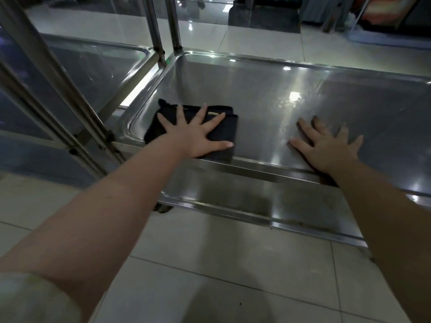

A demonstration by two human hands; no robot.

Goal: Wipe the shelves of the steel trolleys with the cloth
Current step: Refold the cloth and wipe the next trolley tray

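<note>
Leaning over the nearer steel trolley, the person has the left hand (196, 134) pressed flat on a folded dark cloth (225, 130), which lies in the near left corner of the upper shelf (268, 94), close against the raised rim. The fingers (201, 113) of that hand are straight and spread wide across the cloth, pressing it down rather than gripping it; nothing is curled round it. The right hand (326, 148) rests on bare steel near the front rim, well to the right of the cloth, its fingers (306, 130) also straight and splayed, holding nothing. From where I stand it looks like a brace for the body. I'd say the wiping of this shelf is under way, with the cloth at one end of a stroke. How much of the surface has been covered I cannot tell, since the steel shines all over. The next move, to my eye, calls for sliding the cloth along the shelf towards the right under steady palm pressure, and the right hand will have to lift clear of its path. The lower shelf (233, 194) beneath and the second trolley (93, 66) standing just to the left would be waiting their turn.
</note>
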